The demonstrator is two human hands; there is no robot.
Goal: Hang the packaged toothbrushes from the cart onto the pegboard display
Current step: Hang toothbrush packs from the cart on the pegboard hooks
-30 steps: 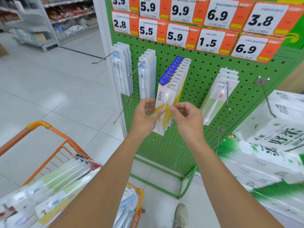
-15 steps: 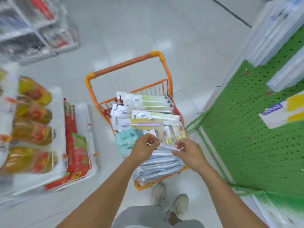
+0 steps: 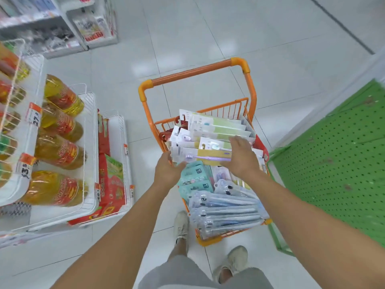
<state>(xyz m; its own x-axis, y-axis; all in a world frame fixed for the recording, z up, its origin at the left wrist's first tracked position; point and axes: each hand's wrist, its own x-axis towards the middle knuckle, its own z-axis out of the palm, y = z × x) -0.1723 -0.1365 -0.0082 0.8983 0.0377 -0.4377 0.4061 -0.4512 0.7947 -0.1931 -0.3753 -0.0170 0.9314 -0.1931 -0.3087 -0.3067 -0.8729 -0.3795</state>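
The orange cart point(image 3: 195, 72) stands in front of me, piled with packaged toothbrushes. White-and-green packs point(image 3: 218, 126) lie at its far end, teal packs point(image 3: 193, 181) in the middle and grey-blue packs point(image 3: 226, 211) nearest me. A yellow pack with a purple brush point(image 3: 208, 157) lies on top of the middle stack. My left hand point(image 3: 168, 171) grips that pack's left end, its fingertips hidden. My right hand point(image 3: 241, 158) lies over its right part with straight fingers. The green pegboard point(image 3: 337, 163) stands at the right; its hooks are out of view.
White wire shelves at the left hold oil bottles point(image 3: 60, 151) and red packets point(image 3: 110, 180). More shelving point(image 3: 62, 28) stands at the far left. My feet point(image 3: 181, 226) are just behind the cart on the tiled floor.
One second ago both hands held a toothbrush pack at a pegboard hook. I have since turned down to the cart, and both hands have moved forward onto the yellow-and-purple pack.
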